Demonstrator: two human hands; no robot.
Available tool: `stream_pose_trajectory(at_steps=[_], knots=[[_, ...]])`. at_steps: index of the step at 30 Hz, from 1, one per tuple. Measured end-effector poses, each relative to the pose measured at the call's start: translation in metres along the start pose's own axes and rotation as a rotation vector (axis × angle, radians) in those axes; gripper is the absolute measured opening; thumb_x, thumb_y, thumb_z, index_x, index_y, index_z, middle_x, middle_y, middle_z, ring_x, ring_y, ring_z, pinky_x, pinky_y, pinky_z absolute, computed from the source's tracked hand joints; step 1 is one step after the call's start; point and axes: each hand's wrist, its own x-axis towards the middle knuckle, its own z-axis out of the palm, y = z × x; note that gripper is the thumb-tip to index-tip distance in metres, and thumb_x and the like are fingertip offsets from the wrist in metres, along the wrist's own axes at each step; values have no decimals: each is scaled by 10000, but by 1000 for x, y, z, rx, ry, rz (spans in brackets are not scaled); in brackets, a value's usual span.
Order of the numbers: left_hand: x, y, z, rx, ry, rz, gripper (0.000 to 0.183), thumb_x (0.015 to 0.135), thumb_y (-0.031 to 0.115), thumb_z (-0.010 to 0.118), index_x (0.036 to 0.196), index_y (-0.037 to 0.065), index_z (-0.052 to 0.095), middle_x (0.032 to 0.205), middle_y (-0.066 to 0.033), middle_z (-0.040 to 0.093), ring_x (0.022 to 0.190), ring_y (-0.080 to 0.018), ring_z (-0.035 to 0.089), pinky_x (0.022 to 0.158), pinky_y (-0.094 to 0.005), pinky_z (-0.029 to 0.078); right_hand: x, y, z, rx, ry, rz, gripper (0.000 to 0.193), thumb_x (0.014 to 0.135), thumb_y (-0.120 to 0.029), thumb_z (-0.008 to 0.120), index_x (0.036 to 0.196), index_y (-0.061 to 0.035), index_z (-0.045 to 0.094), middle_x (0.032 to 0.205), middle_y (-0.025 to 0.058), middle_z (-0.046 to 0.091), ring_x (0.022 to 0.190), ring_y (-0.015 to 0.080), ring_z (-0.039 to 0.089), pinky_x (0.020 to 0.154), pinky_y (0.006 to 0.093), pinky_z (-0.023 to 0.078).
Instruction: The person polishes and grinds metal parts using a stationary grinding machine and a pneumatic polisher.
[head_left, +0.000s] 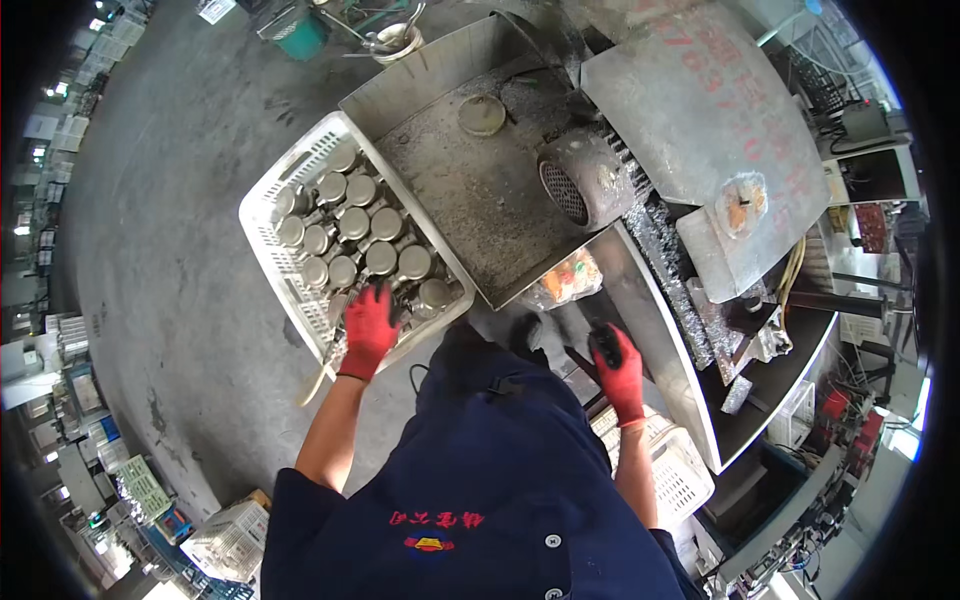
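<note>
A white plastic crate (277, 268) at left holds several round, grey metal castings (384, 224) with short stems. My left hand (370, 328), in a red glove with black fingertips, reaches over its near side. Its fingers stretch apart among the castings, touching them; the undersides of the fingertips are hidden. My right hand (622, 378), gloved the same way, hangs beside the pale metal side panel (664, 345) of the machine. Its dark-coated fingers bend loosely, and nothing shows in them.
Beyond the crate lies a metal tray (440, 165) with grit and a round disc (482, 115). A motor (585, 178) sits at its right side, near a large grey cover panel (690, 100). Another white crate (682, 475) stands low at right, beside me. A plastic bag (573, 276) lies by the tray.
</note>
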Motion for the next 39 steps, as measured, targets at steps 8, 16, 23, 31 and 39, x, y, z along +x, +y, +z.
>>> stream_pose_trajectory(at_steps=[8, 16, 23, 31, 39], knots=[[73, 8, 44, -240, -271, 206, 658, 746, 241, 779, 1291, 0, 501, 1064, -229, 694, 1018, -393, 673, 863, -504, 543, -7, -88, 63, -217, -182, -94, 508, 840, -175, 722, 1322, -73, 598, 1210, 162, 666, 1097, 377, 645, 927, 421, 521], [52, -5, 62, -257, -164, 239, 712, 772, 233, 780, 1356, 0, 447, 1066, -237, 680, 959, -427, 675, 817, -521, 553, 23, -111, 96, -328, -282, -359, 498, 886, -308, 694, 1307, -63, 589, 1195, 165, 643, 1046, 379, 644, 877, 448, 532], [5, 33, -101, -139, -13, 262, 645, 800, 221, 759, 1368, 35, 517, 1074, -199, 647, 986, -396, 643, 838, -500, 503, 50, -113, 55, -417, -417, -491, 585, 904, -399, 656, 1362, -55, 536, 1281, 181, 590, 1124, 359, 608, 904, 457, 507], [-5, 132, -222, -325, 43, 562, 603, 755, 95, 704, 1343, 43, 575, 1186, -203, 616, 1032, -423, 592, 902, -504, 459, 38, -104, 6, -50, -358, -701, 755, 875, -381, 699, 1476, -32, 401, 1341, 235, 531, 1157, 396, 585, 960, 461, 480], [54, 291, -191, -713, -142, 850, 375, 855, -39, 598, 1227, -13, 644, 1183, -216, 677, 1087, -368, 666, 935, -399, 514, -24, -24, -92, -115, -64, -359, 659, 912, -277, 661, 1438, 33, 415, 1317, 294, 535, 1142, 440, 582, 962, 484, 490]])
